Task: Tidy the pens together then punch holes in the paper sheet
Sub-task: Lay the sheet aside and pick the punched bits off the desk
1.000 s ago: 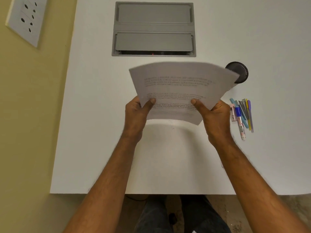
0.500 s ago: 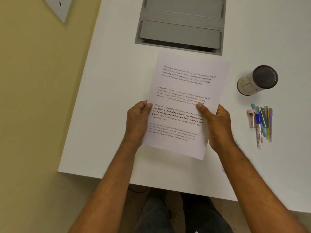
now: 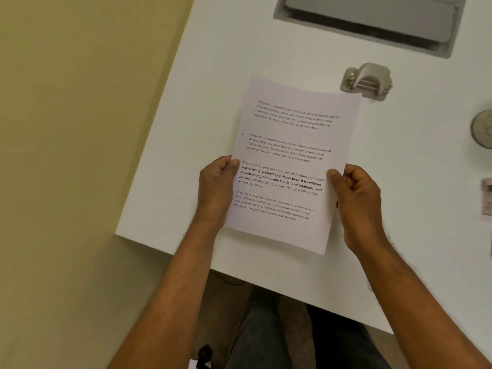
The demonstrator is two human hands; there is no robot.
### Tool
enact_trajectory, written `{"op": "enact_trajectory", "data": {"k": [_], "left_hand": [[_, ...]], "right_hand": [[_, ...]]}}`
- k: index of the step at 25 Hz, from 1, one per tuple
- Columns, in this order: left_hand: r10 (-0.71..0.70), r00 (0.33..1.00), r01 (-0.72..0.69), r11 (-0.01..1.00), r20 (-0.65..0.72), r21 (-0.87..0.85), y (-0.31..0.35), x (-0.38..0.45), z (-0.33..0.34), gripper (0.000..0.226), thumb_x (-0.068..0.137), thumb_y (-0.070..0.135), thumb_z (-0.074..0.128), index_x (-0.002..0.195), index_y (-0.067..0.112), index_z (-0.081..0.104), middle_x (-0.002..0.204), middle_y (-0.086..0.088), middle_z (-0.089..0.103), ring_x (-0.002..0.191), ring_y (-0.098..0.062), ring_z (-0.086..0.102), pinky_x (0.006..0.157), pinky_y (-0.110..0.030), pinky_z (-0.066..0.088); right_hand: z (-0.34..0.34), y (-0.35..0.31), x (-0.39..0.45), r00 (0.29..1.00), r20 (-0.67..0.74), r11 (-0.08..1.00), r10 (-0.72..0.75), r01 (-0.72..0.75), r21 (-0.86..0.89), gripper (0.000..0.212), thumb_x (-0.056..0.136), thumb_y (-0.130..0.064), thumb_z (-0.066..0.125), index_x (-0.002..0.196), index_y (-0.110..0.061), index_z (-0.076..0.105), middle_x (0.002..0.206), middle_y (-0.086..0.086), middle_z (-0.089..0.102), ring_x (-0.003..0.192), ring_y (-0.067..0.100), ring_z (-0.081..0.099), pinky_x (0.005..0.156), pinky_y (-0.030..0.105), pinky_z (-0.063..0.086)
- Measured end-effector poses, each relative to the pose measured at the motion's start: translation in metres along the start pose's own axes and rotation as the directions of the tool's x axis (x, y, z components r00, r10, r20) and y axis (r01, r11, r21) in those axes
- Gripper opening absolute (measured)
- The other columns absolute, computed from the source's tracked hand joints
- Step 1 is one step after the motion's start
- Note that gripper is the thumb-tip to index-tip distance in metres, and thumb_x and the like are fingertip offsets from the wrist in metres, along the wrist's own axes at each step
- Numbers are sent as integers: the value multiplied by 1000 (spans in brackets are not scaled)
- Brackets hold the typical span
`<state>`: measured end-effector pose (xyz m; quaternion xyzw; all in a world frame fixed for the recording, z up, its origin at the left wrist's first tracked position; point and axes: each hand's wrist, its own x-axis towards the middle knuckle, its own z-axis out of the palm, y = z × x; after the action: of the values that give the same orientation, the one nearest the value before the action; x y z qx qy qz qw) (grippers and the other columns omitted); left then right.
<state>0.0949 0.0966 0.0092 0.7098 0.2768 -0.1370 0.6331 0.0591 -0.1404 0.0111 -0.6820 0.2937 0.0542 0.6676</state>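
Head view: paper sheet (image 3: pixel 290 161) between both hands, possibly a cup (image 3: pixel 483 129) at right edge.

We can't see the fingers of the left hand (image 3: pixel 217 186); they're tucked behind the paper sheet (image 3: pixel 288 166), only the thumb showing on top. The right hand (image 3: pixel 356 198) also hides its fingertips behind the sheet's edge. The hole punch (image 3: pixel 367 81) comes through blurred, its near side covered by the sheet's far corner. At the right edge we get a sliver of a round container (image 3: pixel 483 129), cut off, and a pinkish object (image 3: pixel 487 197), smeared and clipped; we can't tell what it is. The grey hatch (image 3: pixel 372 25) runs off the top.
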Motion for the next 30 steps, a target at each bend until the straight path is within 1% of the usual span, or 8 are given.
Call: {"op": "enact_trajectory", "data": {"k": [4, 9, 15, 20, 23, 24, 27, 30], "left_hand": [[1, 999, -1, 1000, -42, -6, -8, 18, -25, 23, 105, 17, 55, 103, 9, 76, 102, -11, 80, 100, -37, 74, 87, -46, 62], [-8, 998, 9, 1000, -61, 24, -3, 35, -52, 23, 105, 16, 55, 105, 8, 76, 101, -10, 80, 95, -30, 76, 86, -43, 63], [-23, 995, 30, 997, -96, 72, 4, 60, -80, 23, 105, 18, 56, 103, 5, 76, 104, -13, 79, 101, -36, 75, 94, -52, 60], [67, 970, -5, 966, -232, 257, 4, 77, -96, 17, 100, 27, 63, 113, 19, 70, 101, 2, 76, 99, -20, 72, 96, -44, 58], [212, 949, -70, 862, -232, 503, -1, 74, -102, 29, 97, 30, 66, 125, 23, 62, 93, 13, 64, 85, -6, 62, 82, -33, 52], [268, 943, -109, 808, -197, 579, -5, 71, -104, 34, 97, 30, 67, 130, 24, 59, 102, 11, 62, 91, -8, 61, 85, -30, 51], [389, 919, -218, 628, -58, 747, -16, 64, -105, 51, 97, 31, 68, 143, 21, 51, 141, -1, 52, 128, -19, 48, 103, -31, 41], [363, 932, -199, 529, -8, 825, -21, 61, -101, 58, 99, 38, 64, 151, 22, 45, 160, -3, 38, 145, -23, 33, 116, -43, 34]], "right_hand": [[29, 10, 7, 999, 36, 999, -16, 17, -31, 12, 103, -23, 63, 102, -31, 72, 84, -14, 75, 66, -5, 63, 57, 7, 45], [62, 11, 15, 998, 61, 999, -17, 19, -35, 13, 103, -19, 62, 107, -24, 73, 88, -11, 77, 69, -5, 67, 56, 7, 47], [98, 11, 26, 995, 98, 997, -20, 27, -68, 13, 102, -22, 64, 105, -28, 75, 92, -10, 81, 79, 3, 75, 61, 12, 52], [123, 15, 37, 997, 78, 996, -16, 22, -85, 11, 98, -28, 65, 99, -30, 76, 91, -4, 80, 85, 17, 77, 74, 35, 59], [134, 17, 42, 998, 68, 994, -10, 17, -106, 11, 96, -29, 65, 100, -29, 75, 89, -5, 80, 84, 17, 77, 74, 37, 59], [137, 17, 42, 998, 64, 994, -6, 13, -113, 10, 96, -29, 65, 100, -29, 75, 90, -4, 80, 86, 19, 77, 77, 40, 62], [145, 18, 42, 998, 55, 990, -1, 9, -139, 9, 97, -29, 65, 99, -30, 74, 90, -1, 80, 87, 24, 77, 84, 46, 64], [155, 18, 40, 999, 51, 987, 0, 8, -161, 9, 98, -27, 66, 98, -30, 74, 86, -9, 80, 81, 14, 77, 81, 43, 65]]}}
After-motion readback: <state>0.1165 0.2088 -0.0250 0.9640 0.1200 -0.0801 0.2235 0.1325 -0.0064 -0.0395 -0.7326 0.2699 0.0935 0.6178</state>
